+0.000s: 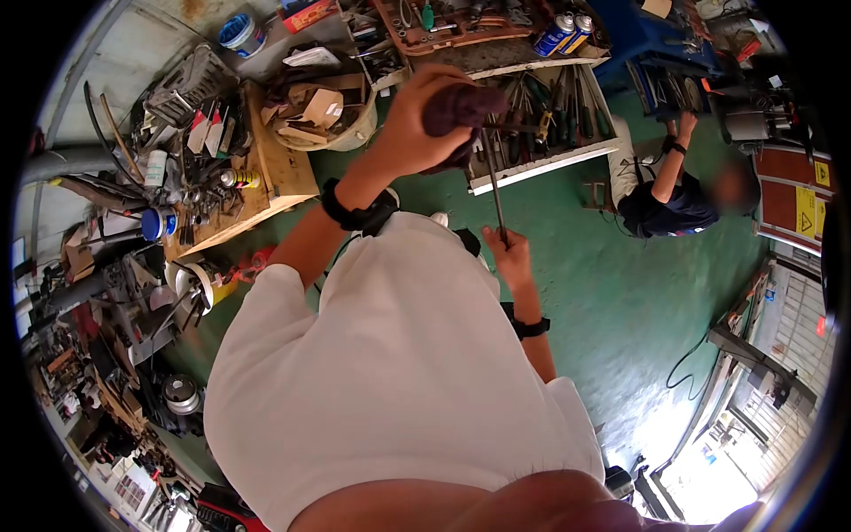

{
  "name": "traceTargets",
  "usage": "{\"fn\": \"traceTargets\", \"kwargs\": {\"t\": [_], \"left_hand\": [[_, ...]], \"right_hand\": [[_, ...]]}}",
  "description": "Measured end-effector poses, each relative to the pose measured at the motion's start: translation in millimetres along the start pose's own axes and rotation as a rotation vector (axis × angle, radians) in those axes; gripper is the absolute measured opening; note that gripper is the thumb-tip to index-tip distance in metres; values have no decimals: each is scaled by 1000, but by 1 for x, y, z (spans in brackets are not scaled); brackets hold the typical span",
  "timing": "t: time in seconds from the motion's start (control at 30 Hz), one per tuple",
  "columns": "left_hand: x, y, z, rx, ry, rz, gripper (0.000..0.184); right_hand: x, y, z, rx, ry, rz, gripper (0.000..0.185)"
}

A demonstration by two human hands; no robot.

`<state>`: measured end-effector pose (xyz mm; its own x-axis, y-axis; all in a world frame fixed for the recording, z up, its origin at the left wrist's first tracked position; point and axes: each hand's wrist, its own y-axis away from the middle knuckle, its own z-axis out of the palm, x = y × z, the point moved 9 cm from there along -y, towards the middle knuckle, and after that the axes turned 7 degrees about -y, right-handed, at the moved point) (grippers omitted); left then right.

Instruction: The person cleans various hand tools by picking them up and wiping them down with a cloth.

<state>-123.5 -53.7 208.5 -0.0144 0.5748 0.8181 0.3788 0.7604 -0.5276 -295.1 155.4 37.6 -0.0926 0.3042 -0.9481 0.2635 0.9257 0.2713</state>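
Note:
My left hand (418, 124) is closed around a dark maroon rag (465, 106), held up in front of an open tool drawer (554, 163). A long thin metal rod (495, 188) runs down from beside the rag. My right hand (511, 259) grips the rod's lower end, its fingers closed. Near the top, a short dark bar seems to stick out sideways from the rod; whether the two are joined I cannot tell. Several screwdrivers (563, 102) and other long tools lie in the drawer behind.
A wooden workbench (288, 168) crowded with parts stands left, beside a round bin (359, 133) of cardboard scraps. Two spray cans (565, 35) sit above the drawer. At right, another person (669, 199) in dark clothing reaches toward a blue tool cabinet (660, 40). The floor (620, 293) is green.

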Motion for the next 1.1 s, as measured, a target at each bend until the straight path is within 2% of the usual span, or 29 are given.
{"fn": "traceTargets", "kwargs": {"t": [0.07, 0.13, 0.2, 0.33, 0.4, 0.53, 0.63, 0.73, 0.8, 0.83, 0.9, 0.93, 1.0, 1.03, 1.1], "left_hand": [[10, -5, 16, -87, -217, 27, 42], [1, -1, 20, -124, -161, -12, 37], [-18, 8, 23, -274, -114, -230, 34], [-28, 19, 13, -323, -50, -226, 35], [-24, 18, -5, -163, -4, -81, 41], [-37, 22, -22, -135, -99, -116, 45], [-33, 26, -31, -53, -164, -77, 36], [-46, 33, -30, -102, -29, -154, 31], [-73, 45, -23, -133, 243, -420, 28], [-71, 47, -18, -128, 243, -422, 28], [-88, 65, -14, 263, 793, -731, 31], [-88, 63, -12, 263, 790, -731, 31], [-88, 61, -2, 294, 1014, -749, 38], [-89, 59, 3, 292, 1017, -752, 38], [-91, 54, -4, 292, 714, -678, 41]], "right_hand": [[-7, 2, 7, -29, 38, -27, 50], [-16, 3, 12, -54, 78, -57, 49], [-22, 7, 13, -48, -7, -56, 48], [-26, 10, 13, -132, -115, -69, 46], [-31, 11, 14, -187, -55, -76, 46], [-32, 14, 15, -262, -159, -69, 47], [-32, 13, 9, -255, -167, -103, 49], [-30, 12, 14, -314, -197, -14, 48], [-31, 12, 25, -355, -322, 52, 47], [-34, 11, 28, -359, -320, 53, 47], [-33, 8, 37, -335, -403, 141, 47], [-36, 5, 40, -336, -406, 140, 47], [-41, -3, 40, -308, -380, 126, 49], [-41, -5, 40, -304, -380, 128, 49], [-42, -12, 38, -271, -380, 114, 49]]}}
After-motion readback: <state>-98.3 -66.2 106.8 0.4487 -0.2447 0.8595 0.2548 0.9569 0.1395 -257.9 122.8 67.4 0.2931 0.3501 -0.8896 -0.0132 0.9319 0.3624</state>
